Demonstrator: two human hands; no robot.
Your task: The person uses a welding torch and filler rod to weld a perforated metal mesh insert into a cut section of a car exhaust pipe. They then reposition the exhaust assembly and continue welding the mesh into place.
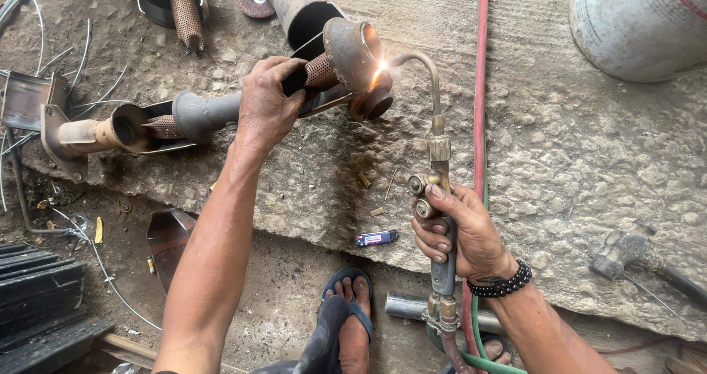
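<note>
My left hand [266, 103] grips a rusty exhaust pipe assembly [202, 112] at its perforated inner tube, holding it over a rough concrete slab [560, 160]. My right hand [464, 234] holds a gas welding torch [440, 197] by its handle, thumb near the brass valves. The torch's curved nozzle reaches up to the pipe's flared end cap [353, 50], where a bright flame [379, 70] burns against the metal.
A white gas cylinder [639, 22] lies at top right. A red hose [480, 109] runs down the slab. A hammer [626, 252] rests at right, a blue lighter [376, 238] near the slab edge. More pipe parts, wires and my sandalled foot [352, 319] surround.
</note>
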